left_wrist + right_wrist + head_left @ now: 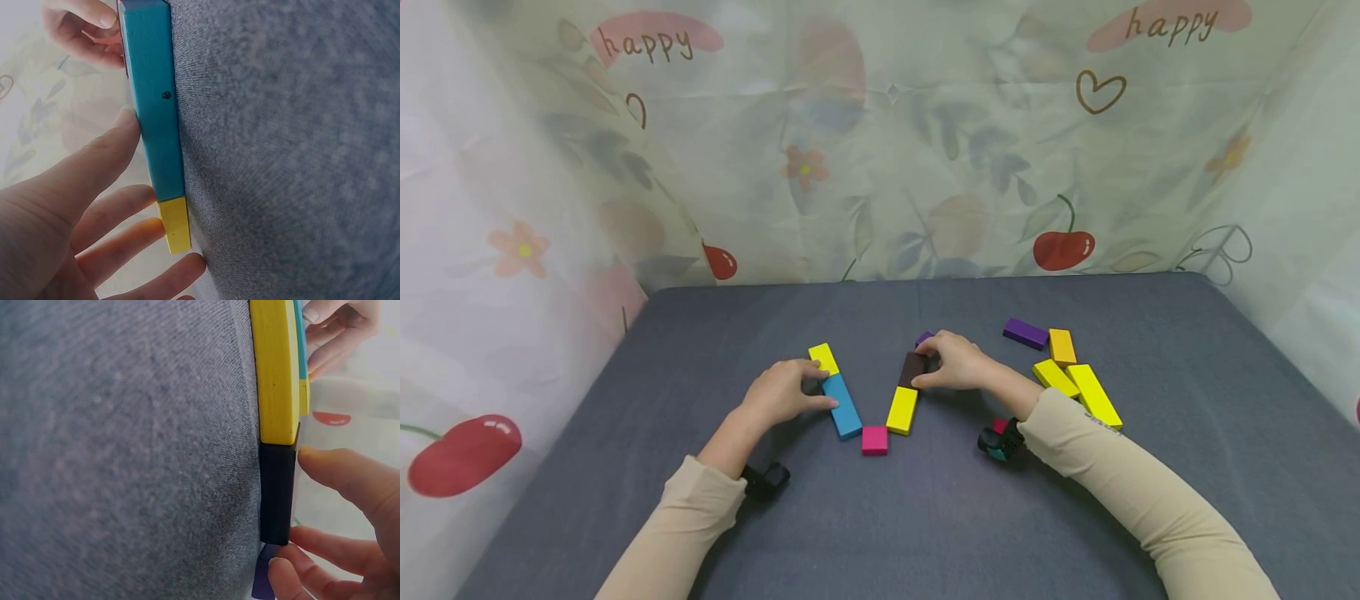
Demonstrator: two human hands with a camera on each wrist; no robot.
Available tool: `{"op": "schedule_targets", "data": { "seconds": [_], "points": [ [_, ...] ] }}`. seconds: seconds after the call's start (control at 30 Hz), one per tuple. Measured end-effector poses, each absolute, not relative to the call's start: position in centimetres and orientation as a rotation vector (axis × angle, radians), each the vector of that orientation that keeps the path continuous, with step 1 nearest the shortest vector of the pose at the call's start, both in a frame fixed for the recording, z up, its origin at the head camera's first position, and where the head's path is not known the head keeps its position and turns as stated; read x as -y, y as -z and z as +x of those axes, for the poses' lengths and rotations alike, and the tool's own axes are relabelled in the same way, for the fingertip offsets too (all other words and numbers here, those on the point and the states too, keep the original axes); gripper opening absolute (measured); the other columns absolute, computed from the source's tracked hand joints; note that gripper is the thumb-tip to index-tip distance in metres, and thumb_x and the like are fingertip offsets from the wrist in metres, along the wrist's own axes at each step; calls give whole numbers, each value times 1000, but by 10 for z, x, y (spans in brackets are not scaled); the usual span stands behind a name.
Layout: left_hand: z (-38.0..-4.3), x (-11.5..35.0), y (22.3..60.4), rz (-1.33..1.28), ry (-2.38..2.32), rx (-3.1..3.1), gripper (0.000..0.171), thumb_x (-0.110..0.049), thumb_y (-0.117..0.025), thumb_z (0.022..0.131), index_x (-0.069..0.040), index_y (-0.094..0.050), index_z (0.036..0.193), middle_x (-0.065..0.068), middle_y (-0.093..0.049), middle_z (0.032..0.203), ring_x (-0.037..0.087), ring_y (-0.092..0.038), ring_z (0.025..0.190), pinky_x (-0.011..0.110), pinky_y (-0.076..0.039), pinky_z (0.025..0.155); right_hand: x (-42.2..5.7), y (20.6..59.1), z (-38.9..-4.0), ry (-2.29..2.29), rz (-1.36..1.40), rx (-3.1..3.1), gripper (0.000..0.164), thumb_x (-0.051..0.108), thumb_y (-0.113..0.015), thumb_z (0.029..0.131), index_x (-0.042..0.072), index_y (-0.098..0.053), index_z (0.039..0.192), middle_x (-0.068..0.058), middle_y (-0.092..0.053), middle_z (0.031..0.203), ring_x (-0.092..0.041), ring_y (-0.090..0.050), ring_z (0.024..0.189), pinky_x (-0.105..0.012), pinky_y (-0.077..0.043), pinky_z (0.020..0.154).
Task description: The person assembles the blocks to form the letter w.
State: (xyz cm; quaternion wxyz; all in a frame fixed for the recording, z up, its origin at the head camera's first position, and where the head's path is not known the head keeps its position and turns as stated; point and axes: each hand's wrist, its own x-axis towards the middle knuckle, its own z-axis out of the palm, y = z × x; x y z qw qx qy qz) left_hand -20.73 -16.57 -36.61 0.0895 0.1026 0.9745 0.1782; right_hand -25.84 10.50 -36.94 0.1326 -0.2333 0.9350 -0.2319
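Note:
My left hand (pixel 781 392) lies over the left row of wooden blocks, its thumb at the blue block (pixel 153 106) and its loosely spread fingertips at a small yellow block (pixel 175 225). In the right row, my right hand (pixel 958 362) spans a dark brown block (pixel 912 369) between thumb and fingers. One of its fingertips reaches a purple block (pixel 264 581) at the far end, mostly hidden by the hand in the head view. A longer yellow block (pixel 902 411) continues that row toward me. Where both rows converge sits a pink block (pixel 874 442).
To the right lie a purple block (pixel 1026 333), an orange-yellow block (pixel 1062 347) and two yellow blocks (pixel 1096 397), partly behind the right forearm. Another pink block (pixel 1000 425) peeks out by the right wrist camera. A grey cloth covers the table (pixel 880 533); a printed curtain (pixel 887 167) hangs behind.

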Motion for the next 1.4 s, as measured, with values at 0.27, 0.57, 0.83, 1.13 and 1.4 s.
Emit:
{"op": "schedule_targets", "data": {
  "seconds": [0.27,0.57,0.83,1.13,1.4],
  "points": [
    [-208,166,367,299,-539,-2899,55,-36,-73,79,-11,-60,125,11,-52,138,33,-45,130,50,-41,103,-109,365,-261,768,-717,-2726,44,26,-67,85,1,-59,121,-17,-59,113,-23,-58,87,-36,-50,81],
    [-209,165,368,285,-514,-2905,56,-37,-73,78,-11,-60,126,10,-52,139,33,-45,131,50,-40,103,-119,362,-271,829,-649,-2794,39,22,-65,86,0,-59,118,-18,-62,109,-22,-60,82,-34,-52,76],
    [-209,166,369,277,-518,-2901,55,-37,-74,78,-11,-61,125,10,-52,139,33,-44,131,49,-41,103,-123,361,-284,778,-599,-2791,38,13,-63,87,0,-56,122,-22,-60,114,-28,-61,88,-37,-52,76],
    [-210,165,368,267,-517,-2896,56,-37,-73,78,-11,-60,126,10,-52,139,33,-44,131,50,-40,103,-124,362,-298,695,-614,-2685,45,7,-62,87,6,-51,130,-22,-56,121,-30,-59,94,-43,-49,84],
    [-209,165,369,278,-511,-2905,56,-37,-73,78,-11,-60,126,10,-52,139,33,-44,131,50,-40,103,-126,367,-308,661,-713,-2620,43,6,-59,88,8,-52,131,-24,-56,124,-35,-55,108,-44,-48,87]
  ]
}}
